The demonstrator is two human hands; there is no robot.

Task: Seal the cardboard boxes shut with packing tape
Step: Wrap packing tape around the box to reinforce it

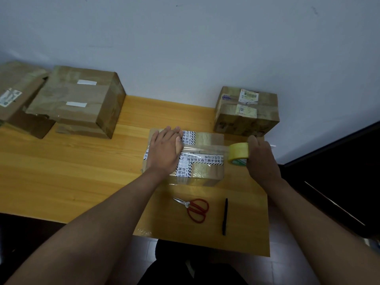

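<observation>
Tape roll (239, 154) inside right-hand grip (261, 159)

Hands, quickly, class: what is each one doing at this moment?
Left hand: open, pressed flat on the cardboard box top.
Right hand: gripping the yellow tape roll, with tape stretched across the box.

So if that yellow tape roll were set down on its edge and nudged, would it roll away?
Probably. The tape roll is a round ring, so on edge it should roll across the smooth wooden table. The strip stuck to the box would likely check it. Laid flat, it should stay put.
</observation>
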